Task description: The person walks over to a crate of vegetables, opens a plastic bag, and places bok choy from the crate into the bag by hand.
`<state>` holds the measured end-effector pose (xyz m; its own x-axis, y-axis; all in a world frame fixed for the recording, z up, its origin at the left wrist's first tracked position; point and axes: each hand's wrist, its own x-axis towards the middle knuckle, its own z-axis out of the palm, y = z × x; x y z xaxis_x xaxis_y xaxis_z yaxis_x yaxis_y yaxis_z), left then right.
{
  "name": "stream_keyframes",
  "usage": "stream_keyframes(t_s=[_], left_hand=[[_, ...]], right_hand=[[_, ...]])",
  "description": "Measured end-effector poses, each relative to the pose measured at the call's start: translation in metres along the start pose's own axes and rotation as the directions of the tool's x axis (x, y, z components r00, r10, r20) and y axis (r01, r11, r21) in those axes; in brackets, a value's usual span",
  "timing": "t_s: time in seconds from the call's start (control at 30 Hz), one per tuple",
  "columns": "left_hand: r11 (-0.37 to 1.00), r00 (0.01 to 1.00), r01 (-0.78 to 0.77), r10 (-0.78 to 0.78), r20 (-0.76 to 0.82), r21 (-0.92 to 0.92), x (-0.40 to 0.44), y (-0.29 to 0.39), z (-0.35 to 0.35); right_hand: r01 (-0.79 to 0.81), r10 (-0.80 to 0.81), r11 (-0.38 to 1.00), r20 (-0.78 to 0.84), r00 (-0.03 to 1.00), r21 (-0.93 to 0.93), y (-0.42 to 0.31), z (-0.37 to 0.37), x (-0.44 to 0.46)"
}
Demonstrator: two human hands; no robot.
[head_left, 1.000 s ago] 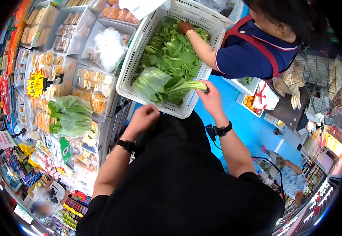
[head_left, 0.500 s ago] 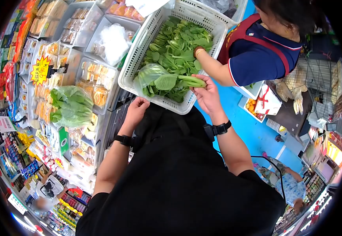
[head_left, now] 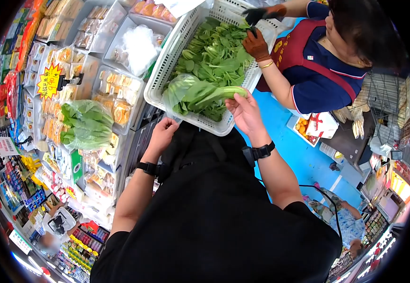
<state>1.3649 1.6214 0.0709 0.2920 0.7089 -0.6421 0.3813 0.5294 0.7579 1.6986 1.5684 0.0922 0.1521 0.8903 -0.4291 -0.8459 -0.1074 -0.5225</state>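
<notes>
My right hand (head_left: 244,111) pinches the pale stem ends of a leafy green bunch (head_left: 207,94) over the near end of a white crate (head_left: 156,89). The bunch's leaves lie inside a clear plastic bag (head_left: 180,90). At the crate's near left corner, my left hand (head_left: 164,131) is closed on the edge of that bag. More loose leafy greens (head_left: 219,52) fill the crate beneath and beyond. On the packaged goods to the left rests another clear bag of greens (head_left: 87,125).
A co-worker (head_left: 309,61) in an apron and gloves stands at the crate's right side, both hands over its far right edge. Trays of packaged food (head_left: 115,89) line the left. A box of orange fruit (head_left: 302,128) stands on the blue floor (head_left: 287,151).
The co-worker's hands have moved up and right, out of the greens, and both now show. The bunch in my right hand has gone further into the bag, and my left hand has shifted slightly.
</notes>
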Motion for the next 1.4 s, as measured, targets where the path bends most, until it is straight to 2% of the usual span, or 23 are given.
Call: stream_keyframes(t_s=[0.1,0.13,0.2,0.27,0.33,0.4,0.43,0.47,0.53,0.57,0.63,0.67,0.7,0.73,0.87,0.93,0.97,1.0,1.07,1.17,1.3,1.37,1.4], left_hand=[[0.999,1.000,0.017,-0.018,0.007,0.041,0.000,0.003,-0.005],[0.999,1.000,0.020,-0.020,0.007,0.040,0.000,0.001,-0.006],[0.998,0.999,-0.049,0.049,-0.018,-0.038,0.001,-0.002,-0.007],[0.996,0.997,-0.066,0.064,-0.033,-0.054,0.001,-0.003,-0.008],[0.994,0.996,-0.085,0.082,-0.045,-0.068,0.003,-0.005,-0.008],[0.975,0.986,-0.158,0.149,-0.069,-0.157,0.008,-0.013,-0.009],[0.975,0.987,-0.157,0.148,-0.069,-0.157,0.007,-0.010,-0.009],[0.971,0.992,-0.124,0.114,-0.061,-0.205,0.006,-0.006,-0.007],[0.963,0.995,-0.091,0.080,-0.052,-0.254,0.006,-0.003,-0.007],[0.989,0.997,-0.075,0.072,-0.028,-0.126,0.005,-0.003,-0.007],[0.981,0.998,-0.057,0.060,-0.006,0.185,0.003,0.002,-0.008],[0.982,0.998,-0.055,0.057,-0.007,0.183,0.000,0.008,-0.008],[0.960,0.999,-0.050,0.052,-0.001,0.276,-0.002,0.014,-0.007],[0.929,0.999,-0.046,0.046,0.007,0.367,-0.005,0.022,-0.006],[0.895,1.000,-0.004,0.007,-0.006,0.447,-0.001,0.053,-0.004],[0.729,0.978,-0.082,0.189,-0.084,0.679,0.008,0.052,-0.008],[0.709,0.971,-0.083,0.214,-0.101,0.701,0.013,0.058,-0.011],[0.639,0.939,-0.145,0.329,-0.098,0.756,0.022,0.061,-0.015],[0.608,0.926,-0.173,0.369,-0.082,0.775,0.042,0.074,-0.018],[0.648,0.907,-0.300,0.420,0.001,0.700,0.092,0.068,-0.017],[0.546,0.905,-0.334,0.413,0.100,0.769,0.137,0.050,-0.007],[0.437,0.955,-0.290,0.182,0.233,0.851,0.142,0.049,-0.003],[0.436,0.956,-0.288,0.180,0.231,0.853,0.141,0.047,-0.001]], right_hand=[[-0.061,0.061,0.998,-0.022,0.998,-0.011,0.011,-0.010,0.009],[-0.056,0.057,0.998,-0.087,0.995,0.016,0.014,-0.007,0.012],[-0.053,0.059,0.998,-0.155,0.986,0.043,0.019,-0.003,0.017],[-0.103,0.150,0.971,-0.215,0.965,0.213,0.015,0.018,0.018],[-0.139,0.206,0.954,-0.245,0.947,0.268,0.021,0.014,0.028],[-0.189,0.227,0.972,-0.346,0.910,0.140,0.039,-0.006,0.041],[-0.310,0.329,0.944,-0.275,0.903,0.113,0.041,-0.009,0.046],[-0.311,0.331,0.944,-0.276,0.903,0.113,0.046,-0.012,0.047],[-0.409,0.357,0.895,-0.265,0.895,-0.176,0.059,-0.011,0.047],[-0.421,0.391,0.890,-0.183,0.902,-0.174,0.061,-0.013,0.045],[-0.458,0.420,0.863,-0.202,0.885,-0.212,0.069,-0.012,0.044],[-0.491,0.445,0.836,-0.223,0.868,-0.246,0.073,-0.013,0.045],[-0.511,0.448,0.801,-0.253,0.857,-0.312,0.080,-0.021,0.049],[-0.512,0.448,0.800,-0.256,0.857,-0.312,0.083,-0.022,0.052],[-0.503,0.431,0.823,-0.286,0.856,-0.263,0.088,-0.024,0.057],[-0.483,0.425,0.854,-0.276,0.862,-0.192,0.088,-0.022,0.056],[-0.481,0.422,0.857,-0.284,0.861,-0.184,0.087,-0.021,0.055],[-0.479,0.418,0.859,-0.293,0.860,-0.179,0.086,-0.021,0.053],[-0.487,0.435,0.856,-0.268,0.860,-0.172,0.084,-0.022,0.052],[-0.483,0.421,0.853,-0.284,0.861,-0.198,0.087,-0.023,0.048],[-0.465,0.407,0.861,-0.270,0.872,-0.205,0.090,-0.027,0.044],[-0.456,0.386,0.853,-0.282,0.878,-0.254,0.091,-0.027,0.041],[-0.452,0.375,0.848,-0.289,0.881,-0.278,0.092,-0.027,0.039]])
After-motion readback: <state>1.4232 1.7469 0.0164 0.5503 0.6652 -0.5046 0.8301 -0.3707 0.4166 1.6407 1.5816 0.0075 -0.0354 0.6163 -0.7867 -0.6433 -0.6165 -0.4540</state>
